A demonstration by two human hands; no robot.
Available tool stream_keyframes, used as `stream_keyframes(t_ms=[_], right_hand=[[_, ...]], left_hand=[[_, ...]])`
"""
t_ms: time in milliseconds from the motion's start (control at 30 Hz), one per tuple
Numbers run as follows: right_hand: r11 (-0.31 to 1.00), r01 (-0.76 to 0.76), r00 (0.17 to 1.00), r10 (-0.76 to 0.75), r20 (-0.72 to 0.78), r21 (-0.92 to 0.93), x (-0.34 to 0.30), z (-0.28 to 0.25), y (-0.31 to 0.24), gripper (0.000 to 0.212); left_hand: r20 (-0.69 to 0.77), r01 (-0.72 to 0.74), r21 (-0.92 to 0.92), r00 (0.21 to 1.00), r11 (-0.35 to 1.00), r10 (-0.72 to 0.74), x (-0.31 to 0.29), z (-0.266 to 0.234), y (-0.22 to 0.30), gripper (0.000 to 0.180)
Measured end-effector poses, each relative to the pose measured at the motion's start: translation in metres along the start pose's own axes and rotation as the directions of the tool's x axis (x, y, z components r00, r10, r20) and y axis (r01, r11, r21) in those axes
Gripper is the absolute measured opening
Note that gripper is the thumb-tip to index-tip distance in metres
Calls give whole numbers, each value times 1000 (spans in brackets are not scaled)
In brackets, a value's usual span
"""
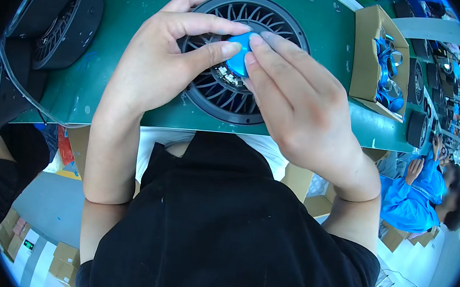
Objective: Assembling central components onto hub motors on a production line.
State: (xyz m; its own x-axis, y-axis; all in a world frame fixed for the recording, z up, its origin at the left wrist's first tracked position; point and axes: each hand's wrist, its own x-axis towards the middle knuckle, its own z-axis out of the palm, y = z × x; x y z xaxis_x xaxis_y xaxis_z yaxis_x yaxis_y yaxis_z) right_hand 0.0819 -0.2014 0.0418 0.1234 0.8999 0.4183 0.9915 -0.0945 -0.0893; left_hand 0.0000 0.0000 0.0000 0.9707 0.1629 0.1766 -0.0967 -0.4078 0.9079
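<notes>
A black round grille (207,104) with curved radial ribs lies flat on the green tabletop in front of me. Over its hub is a blue round cap (239,59), and part of a ring-shaped circuit board (226,77) with small pale components shows beneath it. My left hand (158,60) pinches the cap's left side between thumb and forefinger, its other fingers reaching over the grille. From the right, my right hand (307,104) has its fingertips closed against the cap's right edge. Those fingers hide that edge and some of the ribs.
An open cardboard box (364,59) of blue ring-shaped parts stands on the right. Stacked black round housings (76,26) crowd the left, with a grey cable (19,84) beside them. The green table's (327,32) front edge runs close to my body. Other people sit at both sides.
</notes>
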Motion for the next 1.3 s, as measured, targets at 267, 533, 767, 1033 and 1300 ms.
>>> stream_keyframes(t_ms=[267,533,767,1033,1300], right_hand=[[921,281,946,-217,242,-271,7,-13,-4,38],[921,374,894,-327,307,-108,20,-17,13,32],[972,197,979,-189,-77,124,21,0,31,26],[947,-145,966,199,-168,285,-1,0,32,26],[973,-66,988,95,-121,223,-10,-3,20,28]], left_hand=[[-15,1,9,1000,1000,-1,-1,1,-3,28],[-21,-32,87,999,996,34,-1,0,-3,28],[-33,-118,56,992,991,120,-2,3,-6,28],[-53,-195,167,977,967,206,-11,4,15,24],[96,-293,371,956,881,278,12,0,17,14]])
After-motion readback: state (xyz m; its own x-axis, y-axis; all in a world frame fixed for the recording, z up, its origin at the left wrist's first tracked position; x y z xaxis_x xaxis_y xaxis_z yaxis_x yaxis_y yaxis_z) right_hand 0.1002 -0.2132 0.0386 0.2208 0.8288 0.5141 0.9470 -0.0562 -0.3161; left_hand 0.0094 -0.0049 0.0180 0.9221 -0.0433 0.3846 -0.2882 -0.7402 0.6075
